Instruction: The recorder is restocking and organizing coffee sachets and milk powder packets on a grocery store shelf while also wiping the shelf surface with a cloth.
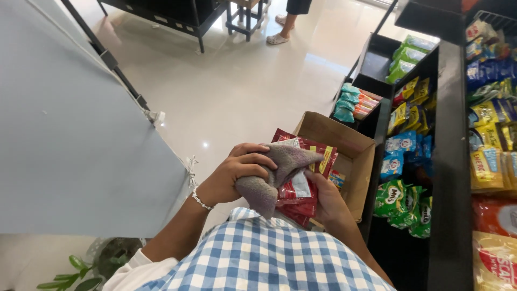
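My left hand (240, 171) grips a grey cloth (280, 167) and presses it over the top of a red packet (300, 186). My right hand (327, 198) holds that red packet from below and from the right side. More red packets lie stacked behind it in the same grip. Both hands are close to my chest, above my blue-and-white checked shirt.
An open cardboard box (344, 145) stands on the floor just beyond my hands. Black shelves (449, 161) full of colourful packets run along the right. A grey panel (64, 134) fills the left. A person's feet (280, 32) stand far off on the tiled floor.
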